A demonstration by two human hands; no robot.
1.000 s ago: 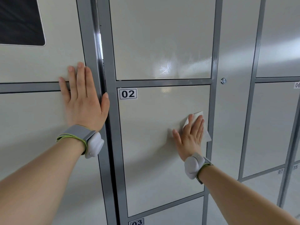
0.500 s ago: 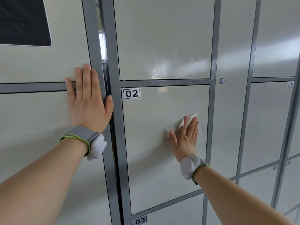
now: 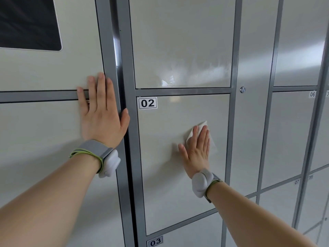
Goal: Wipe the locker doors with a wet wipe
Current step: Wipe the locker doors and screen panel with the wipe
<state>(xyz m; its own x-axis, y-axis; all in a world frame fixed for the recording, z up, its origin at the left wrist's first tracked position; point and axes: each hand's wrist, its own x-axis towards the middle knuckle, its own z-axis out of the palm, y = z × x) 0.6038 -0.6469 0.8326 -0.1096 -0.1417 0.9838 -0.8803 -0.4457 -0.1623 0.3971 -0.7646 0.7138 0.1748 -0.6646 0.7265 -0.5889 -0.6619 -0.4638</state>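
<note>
While the flat right hand (image 3: 196,148) presses the thin white wet wipe (image 3: 203,127) on beige metal locker door 02 (image 3: 165,166), expect bunching; the spread left hand (image 3: 102,113) braces centre-left.

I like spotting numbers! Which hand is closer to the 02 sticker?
Left. The left hand lies flat just left of the 02 sticker, across the grey frame post. The right hand presses the wipe lower right on that door.
</note>
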